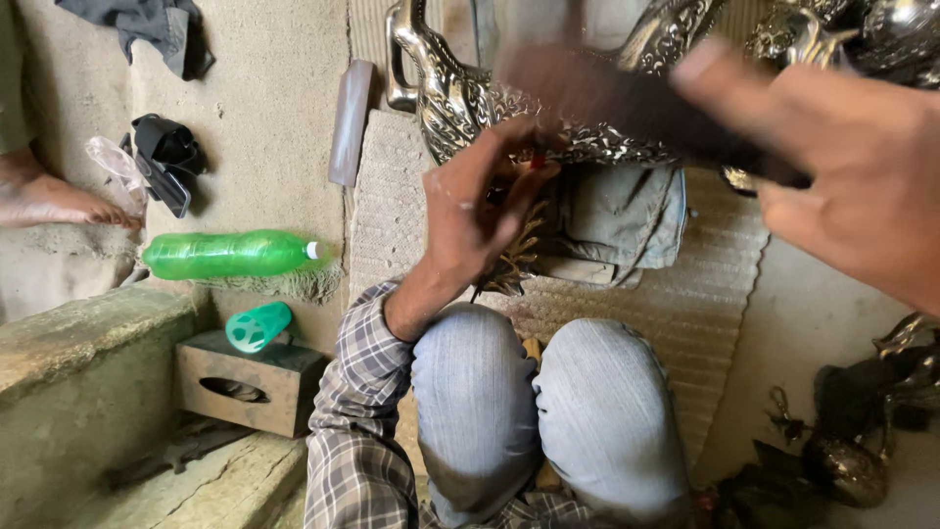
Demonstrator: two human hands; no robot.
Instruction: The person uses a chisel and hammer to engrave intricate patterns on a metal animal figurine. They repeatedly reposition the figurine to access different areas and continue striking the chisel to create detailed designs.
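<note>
An ornate silver metal vessel (460, 98) with embossed patterns and a curved handle lies on a woven mat in front of my knees. My left hand (475, 211) reaches to its lower rim, thumb and forefinger pinched around a small red piece (537, 161). A spiky brass-coloured ornament (514, 264) shows just below that hand. My right hand (857, 167) is raised close to the camera and grips a long dark tool (627, 98), blurred by motion, that crosses in front of the vessel.
A folded grey-blue cloth (622, 220) lies under the vessel on the mat (705, 304). At left lie a green plastic bottle (230, 255) and a green cup (258, 326) on a wooden box (250, 382). Another person's bare foot (49, 201) rests far left. Dark metal pieces (852, 441) are heaped at bottom right.
</note>
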